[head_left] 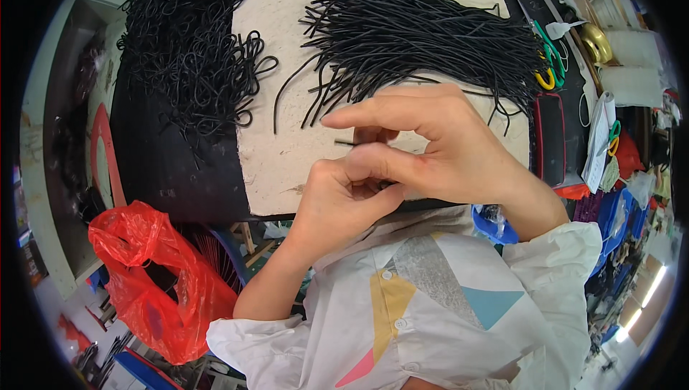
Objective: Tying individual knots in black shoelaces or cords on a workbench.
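My left hand [341, 200] and my right hand [438, 139] meet over the near edge of a pale board. A short end of black cord [344, 143] pokes out beside the right hand's curled fingers; the rest is mostly hidden between the hands. My left fingers are closed, with a dark bit of cord at the grip. On the right hand the index finger reaches out to the left, while the other fingers curl in around the cord. Just beyond lies a thick bundle of straight black cords [423, 35] on the board [276, 167].
A heap of looped black cords [197, 45] spreads at the far left. Green-handled scissors [551, 56], yellow-handled scissors [547, 78] and a dark red-edged case [550, 139] lie at the right. A red plastic bag [161, 282] hangs near left; a blue container [494, 225] sits below the table edge.
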Available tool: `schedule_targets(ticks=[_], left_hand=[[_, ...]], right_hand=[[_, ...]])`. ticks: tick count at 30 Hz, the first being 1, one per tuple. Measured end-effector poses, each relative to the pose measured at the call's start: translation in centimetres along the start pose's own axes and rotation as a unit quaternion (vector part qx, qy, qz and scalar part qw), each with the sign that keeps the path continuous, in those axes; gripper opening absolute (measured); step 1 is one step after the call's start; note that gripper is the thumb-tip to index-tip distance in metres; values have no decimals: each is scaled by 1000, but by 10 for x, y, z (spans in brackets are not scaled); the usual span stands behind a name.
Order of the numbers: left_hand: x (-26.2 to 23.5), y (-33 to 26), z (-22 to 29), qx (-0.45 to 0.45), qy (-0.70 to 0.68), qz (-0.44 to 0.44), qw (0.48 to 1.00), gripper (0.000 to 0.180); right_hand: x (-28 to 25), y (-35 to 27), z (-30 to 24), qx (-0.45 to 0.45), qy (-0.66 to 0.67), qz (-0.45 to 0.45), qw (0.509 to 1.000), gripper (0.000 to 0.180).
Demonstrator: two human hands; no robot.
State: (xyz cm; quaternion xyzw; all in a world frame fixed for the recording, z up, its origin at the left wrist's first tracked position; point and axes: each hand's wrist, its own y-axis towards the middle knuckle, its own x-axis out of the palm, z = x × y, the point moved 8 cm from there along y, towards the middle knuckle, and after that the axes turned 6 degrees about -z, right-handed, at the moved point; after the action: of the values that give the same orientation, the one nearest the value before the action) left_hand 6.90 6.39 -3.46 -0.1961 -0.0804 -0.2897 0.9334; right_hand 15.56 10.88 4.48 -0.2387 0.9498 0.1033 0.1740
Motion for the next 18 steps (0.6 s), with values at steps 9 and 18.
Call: schedule_targets(ticks=[9, 18], left_hand=[[-16, -13, 26, 156, -239, 78, 955, 9], [-28, -6, 34, 208, 48, 185, 959, 9]], right_hand=[[-14, -24, 55, 163, 323, 98, 927, 7], [10, -54, -19, -191, -332, 192, 904, 32]])
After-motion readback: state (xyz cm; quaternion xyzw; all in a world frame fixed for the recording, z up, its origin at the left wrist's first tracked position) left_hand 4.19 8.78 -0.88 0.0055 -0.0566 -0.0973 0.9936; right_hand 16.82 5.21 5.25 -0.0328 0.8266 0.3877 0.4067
